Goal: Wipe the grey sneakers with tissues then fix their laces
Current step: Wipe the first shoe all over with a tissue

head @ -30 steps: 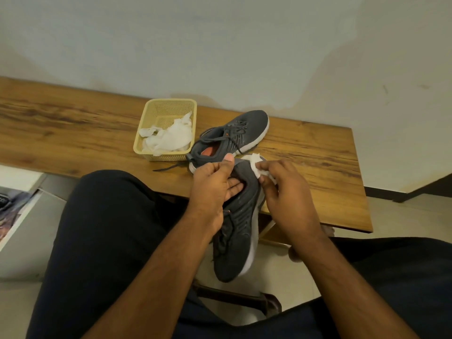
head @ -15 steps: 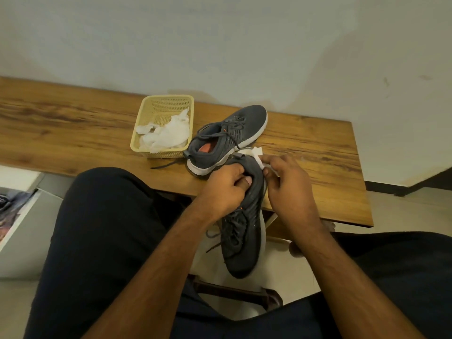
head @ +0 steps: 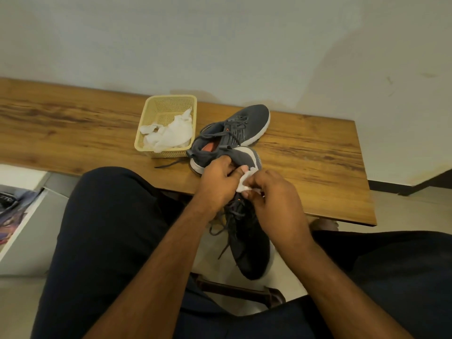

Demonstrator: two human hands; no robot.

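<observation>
The left hand [head: 217, 182] grips the heel end of a grey sneaker [head: 247, 243], fingers curled over the collar and thumb laid toward the tissue. This shoe is held in the air in front of the table edge, between the person's knees, toe pointing down and toward the camera, its heel at the level of the tabletop. Its upper is a dark grey knit with moulded ribs along the side, the laces [head: 227, 228] hang loose in slack loops, and a strip of pale sole shows at the heel end.

The right hand [head: 274, 201] pinches a small crumpled white tissue [head: 244, 182] between thumb and fingertips and presses it against the shoe's upper just below the collar, right beside the left thumb.

The second grey sneaker [head: 239, 126] lies on the wooden table [head: 318, 167], toe pointing away toward the wall, its white rubber sole edge visible along the far side and an orange insole showing in the opening. One lace end trails off it across the wood toward the near edge.

Just to its left stands a rectangular pale yellow plastic basket [head: 168, 106] with perforated mesh walls, holding a heap of wrinkled white used tissues [head: 168, 135]. The tabletop is a long plank with dark brown streaked grain, set against a plain pale wall [head: 220, 45]. The person's legs are clad in dark fabric.
</observation>
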